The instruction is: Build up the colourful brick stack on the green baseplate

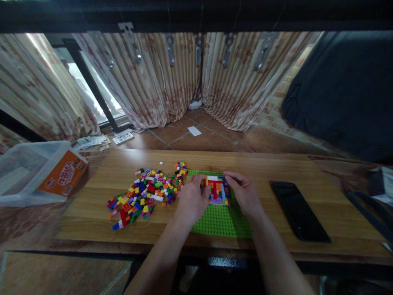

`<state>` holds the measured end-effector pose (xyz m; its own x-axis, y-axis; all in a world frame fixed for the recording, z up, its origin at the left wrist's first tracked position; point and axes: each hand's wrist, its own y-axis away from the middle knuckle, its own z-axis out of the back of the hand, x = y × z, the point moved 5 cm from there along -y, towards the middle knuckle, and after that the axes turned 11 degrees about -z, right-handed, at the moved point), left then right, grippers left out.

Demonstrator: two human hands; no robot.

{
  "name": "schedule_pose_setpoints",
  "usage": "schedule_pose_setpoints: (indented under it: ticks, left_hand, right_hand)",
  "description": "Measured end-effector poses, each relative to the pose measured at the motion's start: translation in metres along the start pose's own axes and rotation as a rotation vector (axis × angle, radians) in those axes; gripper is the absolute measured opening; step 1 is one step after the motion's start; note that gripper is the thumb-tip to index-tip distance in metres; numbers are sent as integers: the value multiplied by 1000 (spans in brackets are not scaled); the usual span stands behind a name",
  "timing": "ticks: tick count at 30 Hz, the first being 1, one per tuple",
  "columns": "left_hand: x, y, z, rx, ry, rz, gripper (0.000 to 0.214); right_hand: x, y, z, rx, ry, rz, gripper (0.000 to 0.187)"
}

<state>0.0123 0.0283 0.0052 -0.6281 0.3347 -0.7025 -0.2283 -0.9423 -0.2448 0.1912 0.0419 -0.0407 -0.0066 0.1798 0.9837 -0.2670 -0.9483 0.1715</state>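
On the wooden table lies a green studded baseplate [219, 221], and on it stands a block of multicoloured toy bricks [217, 189]. White and yellow bricks run along its far side, with red, orange, blue and purple ones nearer me. My left hand [194, 196] is closed at the left side of this brick structure, thumb and fingers gripping its edge. At the far right corner, my right hand [244, 190] bends its fingers against the structure's edge. Its fingertips are partly hidden, and whether they pinch a separate brick does not show.
A heap of loose coloured bricks [147, 190] spreads left of the baseplate. Further left stands a clear plastic bin [33, 172] with an orange label. A black phone [299, 211] lies on the wooden table [267, 164] to the right. Curtains [172, 82] hang beyond.
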Motion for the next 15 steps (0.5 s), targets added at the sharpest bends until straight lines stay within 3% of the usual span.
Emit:
schedule_pose_setpoints:
  ticks: [8, 15]
  left_hand:
    - [-1, 0, 1, 0, 4, -18, 22]
    - [-1, 2, 0, 3, 19, 6, 24]
  right_hand:
    - [0, -2, -5, -84, 215, 32, 31]
    - [-1, -3, -8, -134, 220, -5, 29]
